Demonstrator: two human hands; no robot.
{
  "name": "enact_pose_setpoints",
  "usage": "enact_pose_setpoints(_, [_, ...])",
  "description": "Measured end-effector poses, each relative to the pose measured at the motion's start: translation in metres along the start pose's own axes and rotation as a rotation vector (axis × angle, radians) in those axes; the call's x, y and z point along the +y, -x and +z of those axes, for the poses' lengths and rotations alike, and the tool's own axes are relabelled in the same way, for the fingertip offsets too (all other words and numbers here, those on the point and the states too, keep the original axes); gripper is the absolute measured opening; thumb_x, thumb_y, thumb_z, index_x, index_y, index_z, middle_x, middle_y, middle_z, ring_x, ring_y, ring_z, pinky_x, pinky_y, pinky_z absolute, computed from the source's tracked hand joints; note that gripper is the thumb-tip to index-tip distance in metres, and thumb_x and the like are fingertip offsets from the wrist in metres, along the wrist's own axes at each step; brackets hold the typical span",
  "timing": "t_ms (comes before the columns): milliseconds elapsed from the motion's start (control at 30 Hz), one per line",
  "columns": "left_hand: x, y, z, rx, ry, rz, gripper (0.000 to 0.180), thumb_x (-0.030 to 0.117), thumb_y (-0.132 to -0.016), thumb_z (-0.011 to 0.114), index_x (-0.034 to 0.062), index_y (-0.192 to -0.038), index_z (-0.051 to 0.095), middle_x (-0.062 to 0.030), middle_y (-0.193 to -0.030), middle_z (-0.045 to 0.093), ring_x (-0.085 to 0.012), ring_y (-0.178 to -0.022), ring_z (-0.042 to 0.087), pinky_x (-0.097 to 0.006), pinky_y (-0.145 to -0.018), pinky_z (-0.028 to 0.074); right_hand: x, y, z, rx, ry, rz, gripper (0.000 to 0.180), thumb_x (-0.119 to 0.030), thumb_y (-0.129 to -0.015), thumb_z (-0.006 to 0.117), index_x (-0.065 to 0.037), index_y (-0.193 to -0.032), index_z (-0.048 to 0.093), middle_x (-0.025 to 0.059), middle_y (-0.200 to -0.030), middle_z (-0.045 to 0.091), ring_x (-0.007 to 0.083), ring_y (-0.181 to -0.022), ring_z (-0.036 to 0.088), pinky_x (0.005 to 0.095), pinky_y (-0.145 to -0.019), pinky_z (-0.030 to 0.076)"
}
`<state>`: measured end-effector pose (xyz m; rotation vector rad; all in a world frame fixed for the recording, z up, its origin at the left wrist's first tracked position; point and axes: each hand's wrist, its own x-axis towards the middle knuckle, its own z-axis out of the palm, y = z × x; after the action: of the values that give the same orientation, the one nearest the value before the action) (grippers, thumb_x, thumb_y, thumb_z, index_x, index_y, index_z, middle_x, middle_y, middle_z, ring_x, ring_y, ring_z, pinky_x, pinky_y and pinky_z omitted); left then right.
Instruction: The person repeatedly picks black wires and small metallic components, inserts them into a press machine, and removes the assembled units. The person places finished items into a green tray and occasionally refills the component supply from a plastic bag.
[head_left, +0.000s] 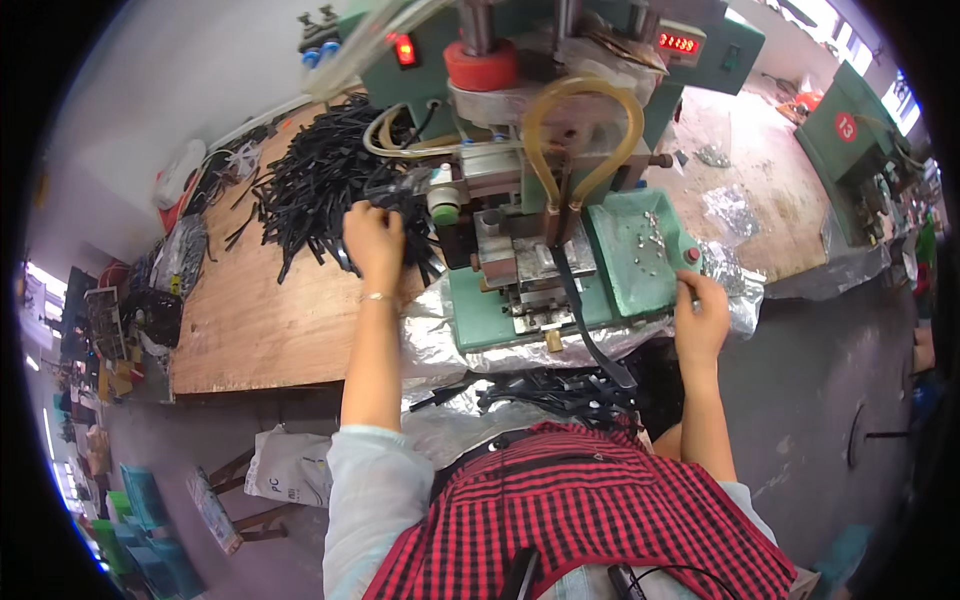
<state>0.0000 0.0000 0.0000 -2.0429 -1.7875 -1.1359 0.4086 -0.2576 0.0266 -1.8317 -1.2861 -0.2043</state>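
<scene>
My left hand [376,242] is at the near right edge of a heap of black strips [325,165], fingers curled down; whether a strip is in them is hidden. At the right corner of a green tray [625,270] holding small metal pieces [652,245], my right hand [702,315] has thumb and fingertips drawn together, just below a red button [692,255]. What they pinch, if anything, is too small to tell. Between my hands stands a green press [480,325]. One black strip [578,305] runs from under its head and hangs over the front edge.
More black strips [560,392] lie across my lap, above the red checked apron [540,480]. A looped yellowish hose [583,85] hangs before the press head. Crumpled clear plastic [730,215] lies right of the tray. Another green machine [860,150] stands at the far right.
</scene>
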Motion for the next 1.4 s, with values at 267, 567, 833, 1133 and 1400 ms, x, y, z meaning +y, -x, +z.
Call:
enact_pose_setpoints(267, [0.005, 0.047, -0.081, -0.226, 0.974, -0.52, 0.027, 0.011, -0.102, 0.062, -0.0002, -0.126, 0.065, -0.0097, -0.093, 0.076, -0.0094, -0.074, 0.068, -0.019, -0.06, 0.046, 0.006, 0.022, -0.026, 0.068, -0.148, 0.11, 0.013, 0.0, -0.087, 0.07, -0.002, -0.099, 0.074, 0.0123, -0.095, 0.071, 0.0294, -0.092, 0.066, 0.0376, -0.086, 0.051])
enact_pose_setpoints(567, [0.064, 0.049, -0.062, -0.083, 0.984, -0.474, 0.017, 0.016, -0.099, 0.072, 0.0019, -0.091, 0.068, -0.002, -0.072, 0.066, -0.0054, -0.055, 0.055, -0.019, -0.05, 0.039, -0.123, -0.048, 0.041, -0.014, -0.664, -0.133, 0.015, -0.001, -0.082, 0.071, -0.004, -0.097, 0.072, 0.0116, -0.096, 0.072, 0.0303, -0.091, 0.069, 0.039, -0.083, 0.053])
enact_pose_setpoints(833, [0.121, 0.055, -0.113, 0.038, 1.11, -0.14, 0.009, 0.003, -0.103, 0.059, -0.0017, -0.096, 0.057, -0.0175, -0.101, 0.073, -0.0164, -0.074, 0.071, -0.024, -0.063, 0.052, -0.139, -0.03, 0.046, -0.228, -1.105, 0.229, 0.045, 0.001, -0.089, 0.072, 0.003, -0.13, 0.052, 0.0115, -0.119, 0.066, 0.0143, -0.103, 0.064, 0.0285, -0.095, 0.051])
enact_pose_setpoints(1133, [0.197, 0.065, -0.155, 0.007, 0.612, 0.892, 0.024, 0.013, -0.078, 0.085, 0.004, -0.095, 0.072, -0.0142, -0.107, 0.076, -0.0152, -0.057, 0.055, -0.027, -0.051, 0.042, -0.153, -0.035, -0.002, -0.418, -1.052, 0.117, 0.055, 0.002, -0.088, 0.065, 0.003, -0.14, 0.049, 0.0126, -0.13, 0.064, 0.0199, -0.117, 0.063, 0.0338, -0.105, 0.047])
enact_pose_setpoints(1400, [0.207, 0.068, -0.114, 0.094, 0.675, 0.983, 0.022, 0.016, -0.075, 0.087, 0.0091, -0.089, 0.071, -0.0086, -0.095, 0.075, -0.0095, -0.055, 0.056, -0.024, -0.047, 0.039, 0.009, -0.047, 0.035, 0.037, -0.543, 0.278, 0.038, -0.002, -0.089, 0.064, -0.006, -0.127, 0.064, 0.0141, -0.12, 0.071, 0.0253, -0.114, 0.066, 0.035, -0.102, 0.048])
